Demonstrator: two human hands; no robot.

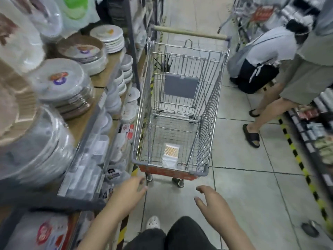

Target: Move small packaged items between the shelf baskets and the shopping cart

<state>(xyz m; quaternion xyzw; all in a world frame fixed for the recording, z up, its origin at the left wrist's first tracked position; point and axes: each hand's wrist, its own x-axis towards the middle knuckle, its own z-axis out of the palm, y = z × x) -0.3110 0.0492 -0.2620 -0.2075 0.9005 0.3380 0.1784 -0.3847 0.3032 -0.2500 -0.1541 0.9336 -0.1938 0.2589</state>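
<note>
Fingers of the left hand [129,189] are loosely extended and close together, reaching toward the near end of the cart; nothing is held in them. Fingers of the right hand [211,198] are relaxed and slightly spread, palm down above the tiled floor [243,195], and nothing is gripped there either. Both hands are seen just short of the silver wire shopping cart [203,120], whose red near bumper [167,171] lies beyond the fingertips, not touched. One small flat clear packet with an orange-and-white patterned insert [170,154] is found lying on the cart's wire floor, near the end closest to the hands. Wire shelf baskets of small wrapped goods [84,170] are set just left of the left hand. Stacks of plastic-wrapped paper plates [61,83] are ranged on the wooden shelves above. Two other people [266,56] are seen at the right-hand shelving, well apart from the cart.
</note>
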